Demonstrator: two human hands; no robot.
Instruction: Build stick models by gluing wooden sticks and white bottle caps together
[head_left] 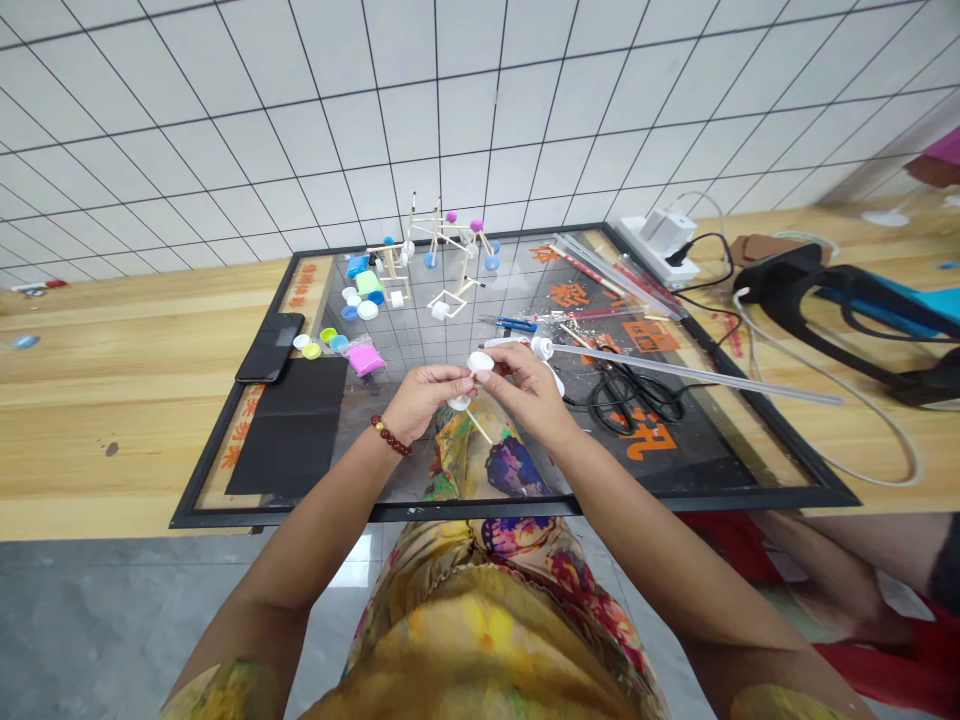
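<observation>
My left hand (426,395) and my right hand (525,385) meet over the near middle of a glass-topped black tray (225,440). Between their pinched fingers is a white bottle cap (480,362). A second white cap (459,403) sits lower, under my left fingers, on a thin wooden stick (477,425) that slants down to the right. Both hands are closed on this small cap-and-stick piece. A red bead bracelet (390,436) circles my left wrist.
Stick-and-cap models (442,245) stand at the tray's far side, with loose coloured caps (352,300), a phone (270,348), black sheets (292,430), scissors (626,395), a long clear rod (697,372) and blue pliers (517,324). A power strip (660,240) and cables lie right.
</observation>
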